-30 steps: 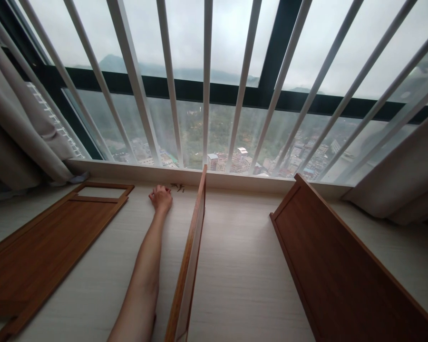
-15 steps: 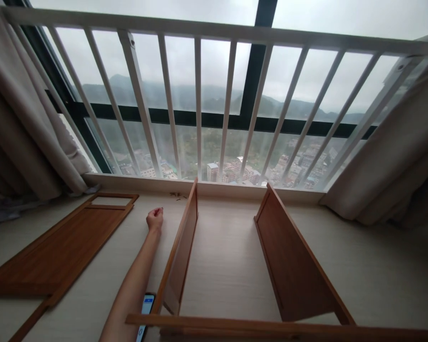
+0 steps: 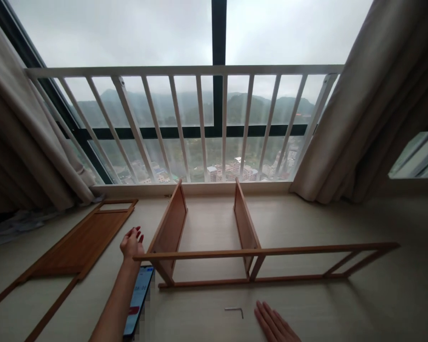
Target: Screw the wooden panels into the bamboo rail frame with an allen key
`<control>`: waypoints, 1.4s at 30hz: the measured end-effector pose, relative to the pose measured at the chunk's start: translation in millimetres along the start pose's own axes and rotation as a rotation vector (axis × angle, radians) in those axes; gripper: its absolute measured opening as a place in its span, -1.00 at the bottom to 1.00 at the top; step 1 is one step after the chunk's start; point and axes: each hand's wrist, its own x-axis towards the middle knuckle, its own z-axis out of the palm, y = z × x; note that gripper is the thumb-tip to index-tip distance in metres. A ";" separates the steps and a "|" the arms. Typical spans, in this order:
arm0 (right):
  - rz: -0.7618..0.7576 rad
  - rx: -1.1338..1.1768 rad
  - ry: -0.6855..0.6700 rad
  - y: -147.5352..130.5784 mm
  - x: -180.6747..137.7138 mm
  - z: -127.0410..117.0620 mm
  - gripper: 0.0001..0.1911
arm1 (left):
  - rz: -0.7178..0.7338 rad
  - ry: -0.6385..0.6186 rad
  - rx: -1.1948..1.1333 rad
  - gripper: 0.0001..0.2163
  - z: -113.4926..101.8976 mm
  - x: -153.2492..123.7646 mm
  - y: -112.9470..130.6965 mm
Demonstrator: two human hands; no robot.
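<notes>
My left hand (image 3: 131, 243), fingers curled toward the thumb, is raised beside the near left corner of a wooden frame (image 3: 288, 251); anything held in it is too small to make out. Two brown panels, a left panel (image 3: 167, 223) and a right panel (image 3: 244, 216), stand on edge and run from this frame toward the window. At the bottom my right hand (image 3: 274, 323) has its fingers stretched out, with nothing in it. Just left of its fingertips an L-shaped hex key (image 3: 235, 309) lies on the pale floor.
Beside my left forearm lies a phone (image 3: 139, 299) with a lit screen. Another wooden panel with a frame (image 3: 82, 237) rests flat at the left. Small dark pieces (image 3: 167, 195) sit near the window ledge. A white railing (image 3: 199, 71) and curtains (image 3: 328, 142) border the far side.
My left hand has come back toward me from near the small pieces. My right hand and the hex key are now in view. The camera has shifted, showing more of the wooden frame.
</notes>
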 end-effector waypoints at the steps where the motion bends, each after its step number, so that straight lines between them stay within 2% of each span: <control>1: -0.026 0.009 -0.014 1.5 -4.5 -2.1 -0.43 | -0.003 0.063 -0.065 -0.93 -13.4 -12.7 7.5; 3: 0.007 0.074 -0.029 1.5 -12.2 -6.2 -0.31 | -0.050 0.124 -0.215 -0.94 -41.7 -45.5 17.9; 5: 0.047 0.139 -0.058 -0.6 -19.1 -8.7 -0.25 | -0.089 0.078 -0.375 -0.96 -67.6 -89.6 20.3; 8: 0.093 0.193 -0.106 -3.6 -29.5 -7.5 -0.22 | -0.179 -0.003 -0.368 -0.95 -94.1 -173.5 7.5; 10: 0.133 0.217 -0.124 -4.7 -36.1 -5.5 -0.21 | -0.338 -0.058 -0.412 -0.95 -104.1 -233.8 -9.5; 12: 0.155 0.252 -0.159 -5.6 -41.6 -5.1 -0.20 | -0.490 -0.204 -0.416 -0.94 -110.3 -289.3 -29.4; 14: 0.181 0.291 -0.200 -6.9 -46.0 -7.0 -0.21 | -0.514 -0.317 -0.370 -0.95 -113.5 -334.0 -47.9; 17: 0.236 0.344 -0.234 -9.7 -50.4 -13.0 -0.21 | -0.518 -0.470 -0.261 -0.86 -111.3 -376.7 -66.1; 20: 0.292 0.411 -0.269 -11.3 -52.4 -21.3 -0.22 | -0.440 -0.568 -0.164 -0.85 -100.6 -397.7 -69.1; 24: 0.396 0.619 -0.295 -9.6 -48.7 -36.6 -0.33 | -0.185 -0.766 0.046 -0.86 -82.2 -415.3 -53.8; 27: 0.565 1.027 -0.261 -10.7 -39.7 -56.5 -0.55 | -0.080 -0.880 0.126 -0.86 -74.4 -428.6 -38.8; 29: 0.660 1.353 -0.192 -14.7 -31.3 -76.1 -0.56 | -0.055 -0.925 0.140 -0.86 -73.6 -437.4 -31.0; 31: 0.686 1.531 -0.091 -20.3 -21.8 -99.7 -0.60 | -0.057 -0.956 0.147 -0.85 -75.3 -445.3 -24.8; 34: 0.677 1.563 0.047 -28.1 -8.2 -135.0 -0.66 | -0.073 -0.991 0.137 -0.84 -78.2 -455.0 -15.8; 37: 0.626 1.513 0.104 -32.6 2.0 -160.0 -0.71 | -0.070 -1.033 0.110 -0.86 -78.1 -461.1 -6.2; 42: 0.620 1.438 0.162 -37.8 7.7 -169.4 -0.74 | -0.059 -1.090 0.089 -0.87 -75.8 -462.0 0.7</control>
